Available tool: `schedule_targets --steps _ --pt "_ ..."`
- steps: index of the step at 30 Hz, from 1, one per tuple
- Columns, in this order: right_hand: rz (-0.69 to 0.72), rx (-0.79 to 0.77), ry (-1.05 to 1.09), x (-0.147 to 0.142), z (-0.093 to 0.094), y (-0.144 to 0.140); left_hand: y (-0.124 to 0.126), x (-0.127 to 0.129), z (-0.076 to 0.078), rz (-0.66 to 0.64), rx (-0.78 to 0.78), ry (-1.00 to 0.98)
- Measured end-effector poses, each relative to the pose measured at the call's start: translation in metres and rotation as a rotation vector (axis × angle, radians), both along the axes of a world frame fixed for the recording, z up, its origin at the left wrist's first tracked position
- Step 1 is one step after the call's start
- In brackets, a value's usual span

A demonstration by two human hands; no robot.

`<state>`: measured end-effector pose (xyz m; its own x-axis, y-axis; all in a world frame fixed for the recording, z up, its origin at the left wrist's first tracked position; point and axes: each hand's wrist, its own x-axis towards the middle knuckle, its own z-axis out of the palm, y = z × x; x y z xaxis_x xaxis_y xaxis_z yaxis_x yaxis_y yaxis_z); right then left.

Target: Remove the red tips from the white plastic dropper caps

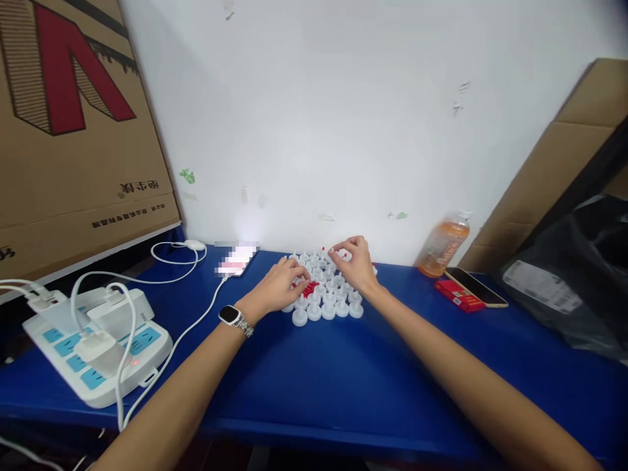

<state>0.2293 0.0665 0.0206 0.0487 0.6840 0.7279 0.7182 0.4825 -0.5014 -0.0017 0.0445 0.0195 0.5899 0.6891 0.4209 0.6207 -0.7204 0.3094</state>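
Observation:
Many white plastic nozzle caps stand close together on the blue table, their narrow spouts pointing up. Among them, toward the left, lies a small heap of tiny red pieces. My left hand rests at the left side of the group, fingers curled down beside the red heap; its fingertips are partly hidden. Over the back of the group, my right hand has thumb and forefinger pinched together at a spout. Whatever sits between them is too small to make out. A few red dots show at the rear spouts.
On the left a white power strip with plugs and cables lies on the blue table. A lit phone lies by the wall. At right are an orange drink bottle, a red packet, another phone and a black plastic bag.

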Motion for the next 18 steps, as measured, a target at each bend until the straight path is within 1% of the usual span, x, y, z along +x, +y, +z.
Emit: schedule_targets --steps 2,5,8,10,12,14,16,18 --pt "0.030 -0.089 -0.038 -0.008 0.004 0.023 -0.001 -0.002 -0.001 0.020 -0.003 -0.013" --pt "0.100 -0.219 -0.123 -0.029 0.010 0.061 0.002 -0.008 -0.001 0.049 -0.021 -0.085" --pt "0.072 -0.328 -0.294 -0.050 0.014 0.095 0.005 -0.015 -0.002 0.082 -0.049 -0.137" --pt "0.058 -0.388 -0.359 -0.061 0.013 0.111 0.006 -0.018 -0.003 0.110 -0.065 -0.150" --pt "0.056 -0.437 -0.394 -0.070 0.010 0.121 0.006 -0.020 -0.003 0.132 -0.069 -0.159" --pt "0.054 -0.484 -0.435 -0.076 0.006 0.125 0.005 -0.020 -0.003 0.137 -0.068 -0.165" --pt "0.055 -0.513 -0.470 -0.081 0.004 0.126 0.004 -0.020 -0.003 0.130 -0.067 -0.166" --pt "0.055 -0.509 -0.486 -0.081 0.005 0.122 0.003 -0.019 -0.003 0.119 -0.065 -0.169"
